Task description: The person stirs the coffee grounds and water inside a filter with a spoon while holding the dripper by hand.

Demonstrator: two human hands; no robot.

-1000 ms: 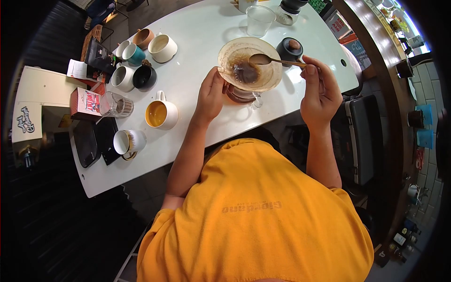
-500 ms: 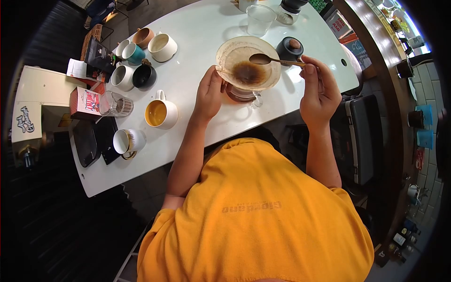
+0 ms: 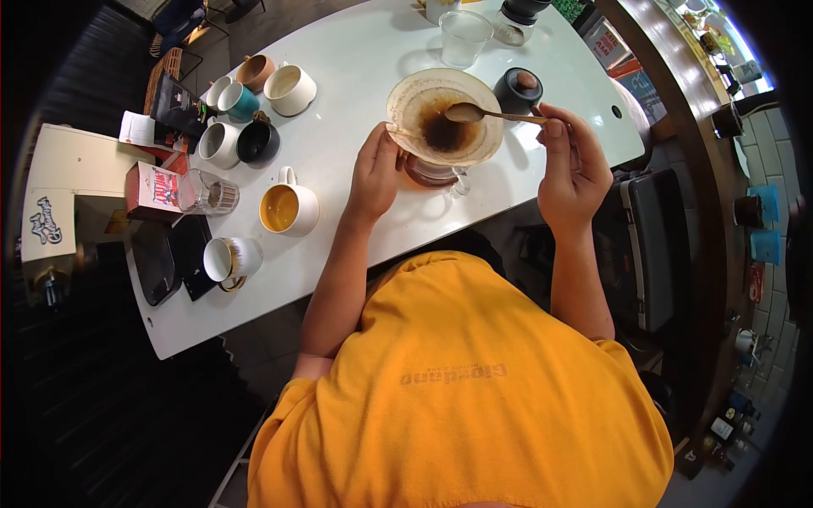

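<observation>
A stained coffee filter [image 3: 408,100] opens wide above a glass coffee server [image 3: 430,175] with brown contents, and dark wet coffee lies low in the cone. My left hand [image 3: 373,173] pinches the filter's left rim between thumb and fingers. Between the thumb and fingers of my right hand [image 3: 574,165] is the handle of a wooden spoon [image 3: 466,112]. Its bowl hangs over the inside of the filter, overlapping the edge of the dark coffee. Just beyond the filter's right side stands a dark lidded jar [image 3: 519,90] with a brown knob.
A clear plastic cup [image 3: 464,38] and a black-topped glass container [image 3: 511,30] stand at the back. To the left are several mugs, including a white mug with a yellow inside [image 3: 289,209], a ribbed glass [image 3: 208,192] and a black tray [image 3: 155,262].
The spoon has shifted slightly left and down in view with my right hand. Coffee inside the filter looks darker and more sharply outlined. My left hand keeps its hold on the rim.
</observation>
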